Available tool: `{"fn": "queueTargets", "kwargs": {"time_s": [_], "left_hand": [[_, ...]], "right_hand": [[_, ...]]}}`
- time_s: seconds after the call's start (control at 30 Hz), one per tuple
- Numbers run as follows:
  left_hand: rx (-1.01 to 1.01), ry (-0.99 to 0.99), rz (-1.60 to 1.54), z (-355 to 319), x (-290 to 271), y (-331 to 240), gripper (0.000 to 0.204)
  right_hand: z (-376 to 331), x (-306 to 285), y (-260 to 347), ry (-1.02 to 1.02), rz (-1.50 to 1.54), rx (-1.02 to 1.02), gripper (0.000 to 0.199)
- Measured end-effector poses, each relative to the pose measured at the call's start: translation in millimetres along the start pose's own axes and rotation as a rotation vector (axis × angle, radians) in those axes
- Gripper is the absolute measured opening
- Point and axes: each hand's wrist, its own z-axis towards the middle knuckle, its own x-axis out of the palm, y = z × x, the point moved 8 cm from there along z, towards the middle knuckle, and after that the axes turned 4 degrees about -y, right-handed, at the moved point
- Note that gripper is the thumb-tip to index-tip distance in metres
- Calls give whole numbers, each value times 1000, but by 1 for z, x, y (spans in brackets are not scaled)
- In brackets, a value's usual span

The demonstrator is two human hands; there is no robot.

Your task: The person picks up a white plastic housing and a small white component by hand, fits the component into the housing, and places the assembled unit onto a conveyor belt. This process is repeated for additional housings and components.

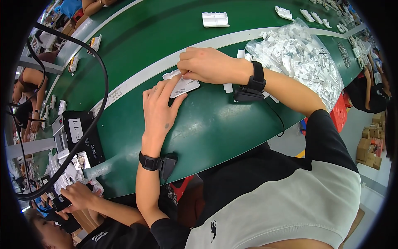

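A white plastic housing [185, 89] with rows of dark print lies tilted on the green work surface in front of me. My left hand [159, 101] grips it, thumb along its near edge and index finger across its left end. Over its far edge bends my right hand [207, 65], fingers curled in and pressed together; whatever is between those fingertips is hidden. Small white plastic pieces [228, 87] lie below my right wrist. Black straps with small boxes are on both wrists.
A clear bag heaped with small white parts [290, 56] stands at the right. Across the pale rail, a white housing [215, 19] sits on the green belt. A black device [85, 133] and a hanging black cable [105, 74] are at left. A co-worker's hand [78, 196] works lower left.
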Motion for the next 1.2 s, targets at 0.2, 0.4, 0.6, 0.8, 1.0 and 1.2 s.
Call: {"fn": "queueTargets", "kwargs": {"time_s": [0.2,0.4,0.6,0.8,1.0,1.2], "left_hand": [[36,-18,45,-2,-1,1,54],[54,-19,37,-3,-1,1,53],[100,12,88,-1,-4,-5,47],[85,103,86,-1,-1,-5,42],[54,29,9,-3,0,0,42],[-7,43,-31,5,3,-2,39]], "right_hand": [[-6,2,-9,-82,128,92,15],[-13,7,-12,-158,201,134,18],[-4,-1,1,-5,55,86,18],[-8,11,2,84,22,197,14],[-9,-6,1,-41,8,70,12],[-15,-41,0,-108,-10,81,11]]}}
